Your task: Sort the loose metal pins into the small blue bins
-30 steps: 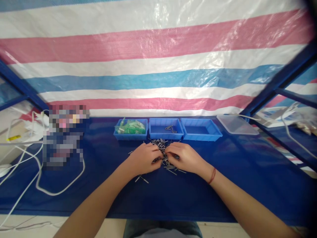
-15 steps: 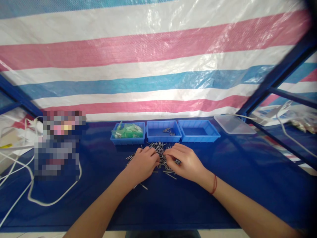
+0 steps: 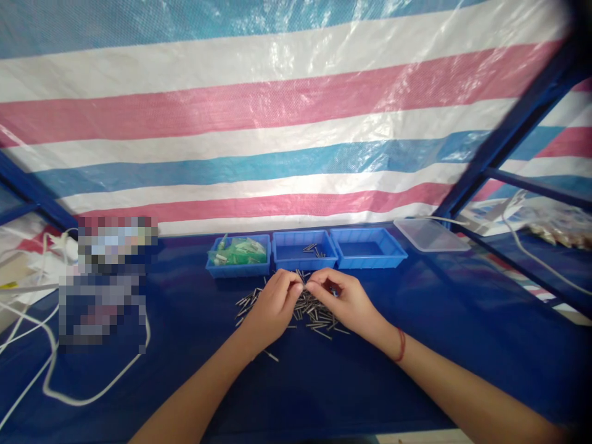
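My left hand (image 3: 277,302) is closed in a pinch, thumb against fingers, above a loose pile of thin metal screws or nails (image 3: 317,314). Facing it from the right, my right hand (image 3: 345,296) is pinched as well. The fingertips of both hands meet over the pile. Whatever sits between them is too small and covered to make out. Part of the pile is hidden under the hands, and one stray piece (image 3: 271,356) lies nearer the front edge.
Behind the pile stand three blue bins: the left bin (image 3: 238,271) with green-and-white packets, the middle bin (image 3: 300,262) with several metal pieces, and the right bin (image 3: 370,262). A clear plastic lid (image 3: 432,235) lies at right. White cables (image 3: 92,401) run along the left.
Both hands have risen slightly from the pile, and their fingertips have come together in pinches. More metal pieces show beneath the right hand. The camera view has shifted a little.
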Demonstrator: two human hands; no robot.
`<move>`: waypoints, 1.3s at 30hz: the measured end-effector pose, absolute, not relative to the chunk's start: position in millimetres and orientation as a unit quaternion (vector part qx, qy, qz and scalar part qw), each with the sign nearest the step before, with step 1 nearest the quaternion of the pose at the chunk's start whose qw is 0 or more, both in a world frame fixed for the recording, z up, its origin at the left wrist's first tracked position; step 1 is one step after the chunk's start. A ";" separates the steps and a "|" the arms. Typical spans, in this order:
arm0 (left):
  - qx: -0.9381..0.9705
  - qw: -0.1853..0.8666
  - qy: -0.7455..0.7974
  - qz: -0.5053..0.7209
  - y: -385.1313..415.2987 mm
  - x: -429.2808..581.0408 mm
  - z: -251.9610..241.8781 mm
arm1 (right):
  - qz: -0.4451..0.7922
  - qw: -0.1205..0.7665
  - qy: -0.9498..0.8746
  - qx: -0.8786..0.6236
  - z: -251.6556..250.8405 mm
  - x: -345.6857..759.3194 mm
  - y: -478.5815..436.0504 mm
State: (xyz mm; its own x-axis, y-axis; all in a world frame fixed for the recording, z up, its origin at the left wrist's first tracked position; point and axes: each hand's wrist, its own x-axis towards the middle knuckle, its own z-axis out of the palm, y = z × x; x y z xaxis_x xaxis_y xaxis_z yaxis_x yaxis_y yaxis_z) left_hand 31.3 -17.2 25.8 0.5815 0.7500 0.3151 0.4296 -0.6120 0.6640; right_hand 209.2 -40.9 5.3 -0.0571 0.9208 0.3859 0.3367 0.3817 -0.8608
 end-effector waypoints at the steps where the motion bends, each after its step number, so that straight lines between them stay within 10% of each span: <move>1: 0.849 0.273 0.345 0.294 -17.9 32.3 24.9 | 0.298 0.504 -0.661 -0.469 5.4 209.4 -41.0; 21: 0.836 0.263 0.338 0.344 -13.1 35.7 22.2 | 0.268 0.542 -0.655 -0.453 6.5 208.1 -44.5; 34: 0.912 0.146 0.323 0.206 -2.3 20.3 30.9 | -0.099 0.426 -0.703 -0.562 16.3 241.1 -8.0; 39: 0.948 0.123 0.259 0.139 -9.6 24.5 27.5 | -0.063 0.459 -0.694 -0.551 9.4 241.5 -16.0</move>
State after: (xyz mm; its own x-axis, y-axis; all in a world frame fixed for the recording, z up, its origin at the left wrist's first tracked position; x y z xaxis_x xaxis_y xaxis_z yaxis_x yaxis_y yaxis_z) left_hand 24.5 -9.6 27.5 0.8279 0.5245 0.1989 0.4561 -0.8358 0.3056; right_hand 241.5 -16.0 9.4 0.0279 0.7074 0.7062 0.8228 0.3850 -0.4182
